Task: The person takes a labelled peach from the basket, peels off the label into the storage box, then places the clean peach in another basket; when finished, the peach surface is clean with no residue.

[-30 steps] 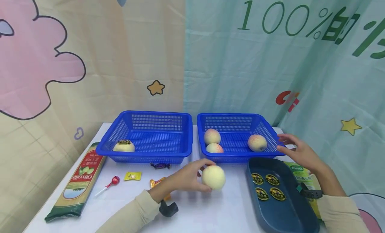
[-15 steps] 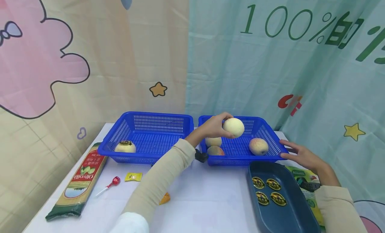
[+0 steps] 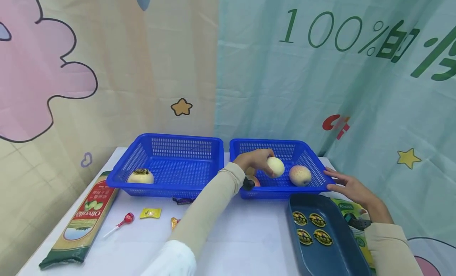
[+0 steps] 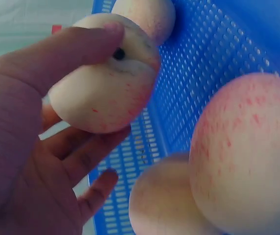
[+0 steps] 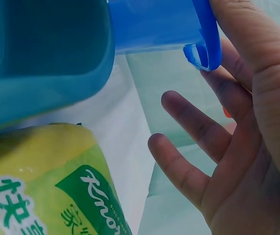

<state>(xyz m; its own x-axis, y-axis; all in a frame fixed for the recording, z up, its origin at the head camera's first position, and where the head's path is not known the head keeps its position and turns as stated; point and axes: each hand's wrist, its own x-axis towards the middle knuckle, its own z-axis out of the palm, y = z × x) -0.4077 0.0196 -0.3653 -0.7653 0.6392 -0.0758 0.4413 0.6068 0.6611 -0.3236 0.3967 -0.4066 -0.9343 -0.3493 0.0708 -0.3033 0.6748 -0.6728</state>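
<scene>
My left hand holds a pale peach inside the right blue basket; its thumb lies by the dark stem end in the left wrist view. A pinkish peach sits right of it, and other peaches lie near the hand, partly hidden by it in the head view. My right hand is at the basket's right front corner, thumb and forefinger by the rim, its other fingers spread. One peach with a black-and-gold sticker lies in the left blue basket.
A dark blue tray with several black-and-gold stickers stands before the right basket. Beside it lies a green Knorr packet. To the left are an Olivoila pack, a red lollipop and wrapped sweets.
My left hand has carried the peach from above the table's front, up over the right basket's rim, then down inside it. My right hand stays by the basket's corner.
</scene>
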